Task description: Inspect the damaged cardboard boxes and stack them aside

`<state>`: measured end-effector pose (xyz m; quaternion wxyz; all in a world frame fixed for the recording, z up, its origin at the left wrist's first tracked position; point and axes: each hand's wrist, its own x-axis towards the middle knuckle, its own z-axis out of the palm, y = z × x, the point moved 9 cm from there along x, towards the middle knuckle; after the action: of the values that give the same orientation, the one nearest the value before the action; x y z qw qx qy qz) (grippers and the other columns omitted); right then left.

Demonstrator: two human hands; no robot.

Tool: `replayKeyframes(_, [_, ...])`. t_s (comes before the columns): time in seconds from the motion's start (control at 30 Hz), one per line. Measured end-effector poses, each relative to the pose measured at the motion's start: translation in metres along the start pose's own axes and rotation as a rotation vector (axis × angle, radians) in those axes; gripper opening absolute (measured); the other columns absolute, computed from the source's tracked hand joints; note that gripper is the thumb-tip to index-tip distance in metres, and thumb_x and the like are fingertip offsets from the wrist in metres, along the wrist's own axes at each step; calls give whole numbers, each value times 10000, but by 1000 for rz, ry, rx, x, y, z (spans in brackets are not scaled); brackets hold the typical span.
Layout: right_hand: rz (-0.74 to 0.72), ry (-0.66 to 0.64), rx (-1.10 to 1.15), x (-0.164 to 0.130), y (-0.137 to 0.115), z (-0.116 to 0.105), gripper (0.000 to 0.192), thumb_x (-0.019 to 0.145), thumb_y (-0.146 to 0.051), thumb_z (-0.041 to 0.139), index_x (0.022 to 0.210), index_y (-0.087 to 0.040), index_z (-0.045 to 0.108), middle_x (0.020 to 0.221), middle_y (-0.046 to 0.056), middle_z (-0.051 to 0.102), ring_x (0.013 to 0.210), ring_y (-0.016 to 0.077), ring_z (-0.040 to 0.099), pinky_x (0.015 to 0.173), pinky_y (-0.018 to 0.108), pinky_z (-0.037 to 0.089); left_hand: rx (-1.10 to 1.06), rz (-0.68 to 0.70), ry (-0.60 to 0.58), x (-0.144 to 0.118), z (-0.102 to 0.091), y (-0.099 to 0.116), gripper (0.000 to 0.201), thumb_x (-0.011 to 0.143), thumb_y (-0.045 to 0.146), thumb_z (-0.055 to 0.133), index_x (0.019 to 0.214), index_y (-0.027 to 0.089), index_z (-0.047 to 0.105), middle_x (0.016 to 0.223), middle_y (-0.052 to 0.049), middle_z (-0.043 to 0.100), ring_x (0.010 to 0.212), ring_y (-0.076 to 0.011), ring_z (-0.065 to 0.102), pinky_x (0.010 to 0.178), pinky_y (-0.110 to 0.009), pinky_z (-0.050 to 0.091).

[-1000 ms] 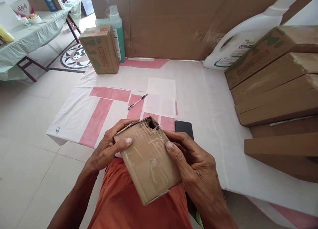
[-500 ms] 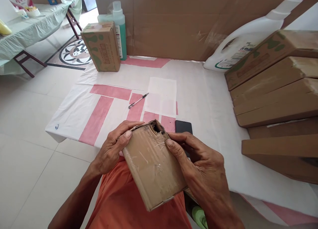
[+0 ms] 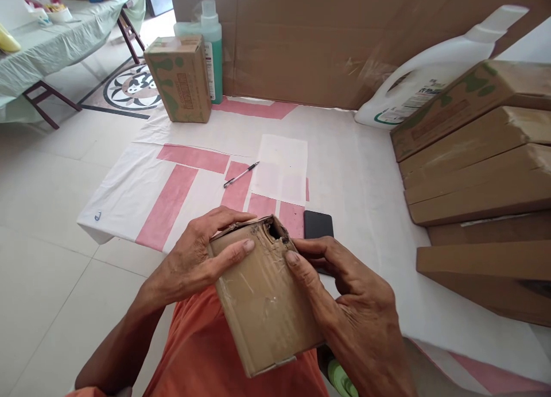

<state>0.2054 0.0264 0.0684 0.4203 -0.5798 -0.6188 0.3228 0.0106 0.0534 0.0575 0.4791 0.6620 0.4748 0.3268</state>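
Cardboard parcel (image 3: 262, 296), brown and wrapped in clear tape, held over an orange-clad lap (image 3: 202, 351), near end tilted down toward the body, far corner torn open into a dark hole. Left hand (image 3: 193, 265) clasped around the parcel's far left edge, thumb laid flat across the taped top face, other fingers curled over the far edge, close together. Right hand (image 3: 353, 305) gripping the right side, thumb tip pressed on the top face just below the torn corner, remaining fingers bent and folded toward the far right side; whether those touch the cardboard cannot be told.

Beyond the hands, white sheet with pink bars (image 3: 172, 196) spread on the tiled floor. On it: black phone (image 3: 318, 225) just past the right hand, partly hidden by the fingers; ballpoint pen (image 3: 241, 175) lying slantwise beside a plain white paper (image 3: 282, 167). Farther off, small carton with green print (image 3: 181, 78) standing upright, green liquid bottle (image 3: 213, 47) just behind it and touching or nearly so. At right, stack of flat cardboard boxes (image 3: 477, 156), slanted, with white detergent jug (image 3: 426, 76) leaning behind them. Large cardboard sheet (image 3: 301, 41) upright along the back. Upper left, table under pale green cloth (image 3: 47, 47).
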Motion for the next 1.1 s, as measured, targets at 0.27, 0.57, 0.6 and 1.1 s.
replayKeyframes(0.27, [97, -183, 65, 16, 8, 6, 131, 972, -365, 689, 1005, -279, 781, 950, 7, 786, 796, 192, 740, 692, 298, 551, 54, 89, -77, -11, 11, 10, 406, 1119, 347, 568, 1517, 317, 639, 1446, -64, 707, 1325, -251, 648, 1133, -349, 487])
replayKeyframes(0.57, [125, -185, 16, 23, 1, 4, 103, 897, -352, 703, 923, -256, 726, 714, -28, 648, 649, 168, 612, 633, 292, 516, -35, 135, -75, -13, 22, 14, 379, 1101, 353, 606, 1464, 273, 675, 1384, -85, 729, 1269, -237, 678, 1110, -354, 516])
replayKeyframes(0.6, [117, -185, 12, 22, 0, 4, 110, 910, -357, 696, 938, -255, 727, 742, -22, 663, 667, 170, 629, 637, 291, 518, -50, 129, -72, -13, 22, 14, 378, 1102, 355, 602, 1464, 275, 678, 1390, -87, 730, 1272, -243, 678, 1107, -363, 518])
replayKeyframes(1.1, [59, -166, -41, -2, 10, 8, 417, 961, -498, 734, 1314, -280, 697, 1283, 88, 736, 1089, 283, 731, 915, 412, 604, -68, 40, 149, -11, 15, 7, 347, 1138, 368, 505, 1327, 252, 772, 1299, -78, 763, 1197, -234, 710, 1051, -358, 531])
